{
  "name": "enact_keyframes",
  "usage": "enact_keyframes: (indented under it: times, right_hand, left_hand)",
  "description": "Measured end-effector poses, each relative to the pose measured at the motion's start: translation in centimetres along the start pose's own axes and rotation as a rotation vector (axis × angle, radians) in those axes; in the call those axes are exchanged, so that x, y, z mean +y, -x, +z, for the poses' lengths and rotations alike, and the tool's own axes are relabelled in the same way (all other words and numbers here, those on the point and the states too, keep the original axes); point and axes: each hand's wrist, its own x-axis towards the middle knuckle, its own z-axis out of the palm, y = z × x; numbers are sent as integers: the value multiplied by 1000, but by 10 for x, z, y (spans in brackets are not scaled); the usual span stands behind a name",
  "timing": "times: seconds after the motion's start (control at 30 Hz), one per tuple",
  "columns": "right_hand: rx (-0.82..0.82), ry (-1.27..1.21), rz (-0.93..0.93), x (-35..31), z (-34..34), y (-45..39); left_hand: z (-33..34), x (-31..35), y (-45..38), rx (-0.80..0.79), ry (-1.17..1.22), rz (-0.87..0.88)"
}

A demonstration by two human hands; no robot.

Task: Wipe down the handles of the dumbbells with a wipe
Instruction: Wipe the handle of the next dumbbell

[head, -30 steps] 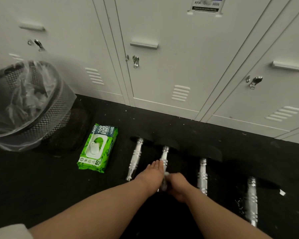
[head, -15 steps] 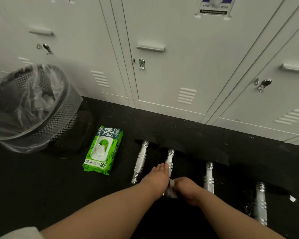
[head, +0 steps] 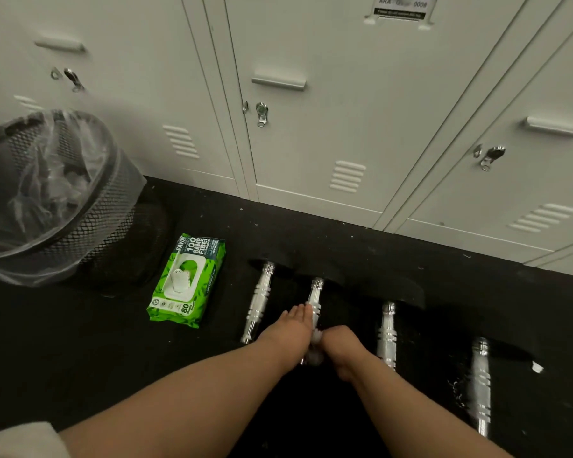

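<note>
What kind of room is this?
Probably a gym locker room: grey metal lockers line the wall, four chrome-handled dumbbells lie on black flooring, and a green wipes pack sits beside a mesh bin.

Dim, flat light w/ wide-angle edge bend; dark floor (head: pixel 80 358) swallows detail, chrome glares.

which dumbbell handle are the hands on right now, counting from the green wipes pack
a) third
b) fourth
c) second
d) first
c) Both the left hand and the right hand, with the white wipe between them, are on the second handle from the wipes pack; the first handle lies bare beside it.
</note>
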Motion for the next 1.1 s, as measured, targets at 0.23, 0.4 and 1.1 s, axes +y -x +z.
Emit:
enact_keyframes:
  times: [0.23, 0.4, 1.1]
  right_hand:
    - [31, -132, -61, -31, -17, 20]
    - [-33, -349, -240, -55, -17, 32]
    - [34, 1273, -749, 3, -6, 0]
  left_hand:
    - [-21, -23, 2, 202, 632, 38]
    - [-41, -19, 5, 93, 1387, -22]
    - [-4, -21, -44, 192, 1667, -325]
